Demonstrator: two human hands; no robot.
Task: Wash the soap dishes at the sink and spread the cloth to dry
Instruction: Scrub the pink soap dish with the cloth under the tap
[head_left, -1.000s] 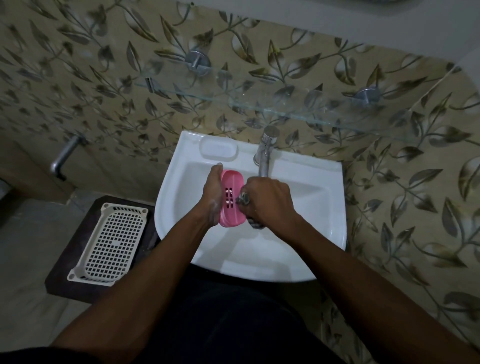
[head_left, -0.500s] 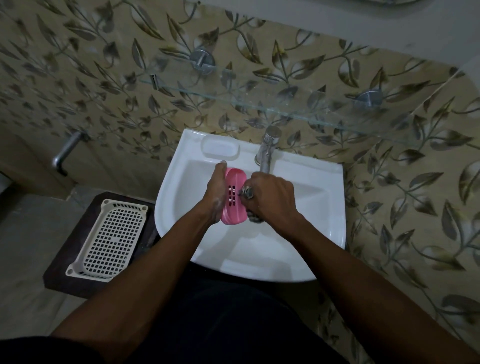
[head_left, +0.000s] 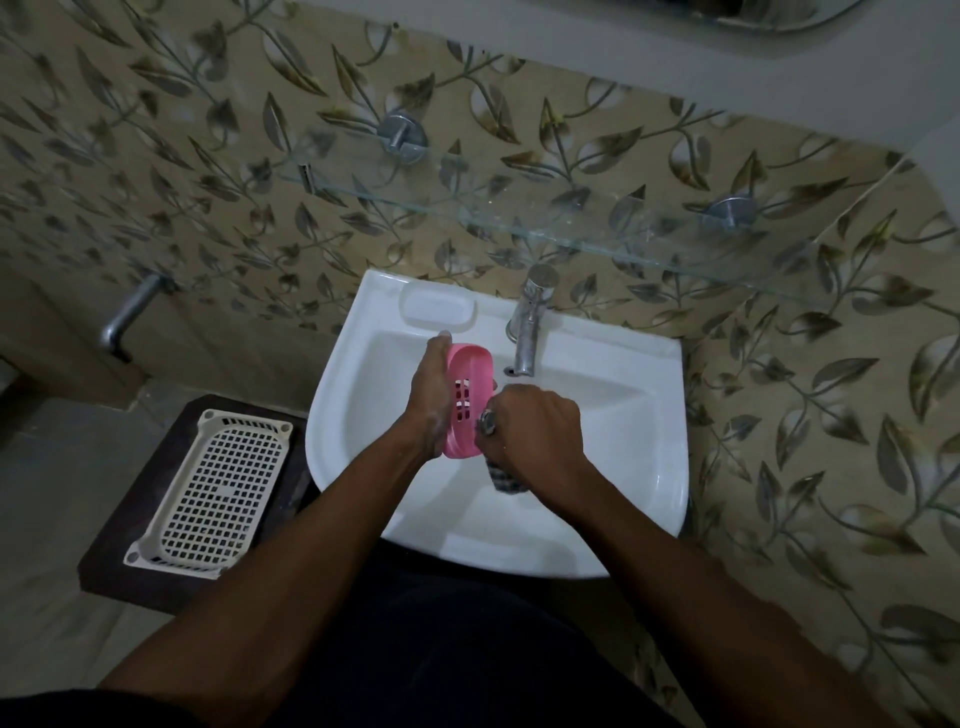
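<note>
One pink slotted plastic soap dish (head_left: 467, 400) mid-scrub over the white ceramic sink (head_left: 623, 415). Left grip (head_left: 431, 395) clasps its edge, right grip (head_left: 535, 431) fisted round the dark checked cloth (head_left: 506, 480), pressed against it. White lattice plastic tray (head_left: 208, 488) sits aside, likely unwashed. Still left: rinse, spread cloth.

A bathroom, most likely in a home. A white ceramic sink (head_left: 670, 467) hangs on the far wall with one metal tap (head_left: 527, 332) and a soap recess (head_left: 438, 310) moulded into its far-left corner. Above it a glass shelf (head_left: 519, 218) rests on round metal pegs (head_left: 402, 137). Glossy leaf-patterned tiles (head_left: 156, 156) cover the walls, and a mirror's (head_left: 779, 13) lower edge shows at the top right. A second spout (head_left: 127, 317) sticks out low on the left wall.
</note>
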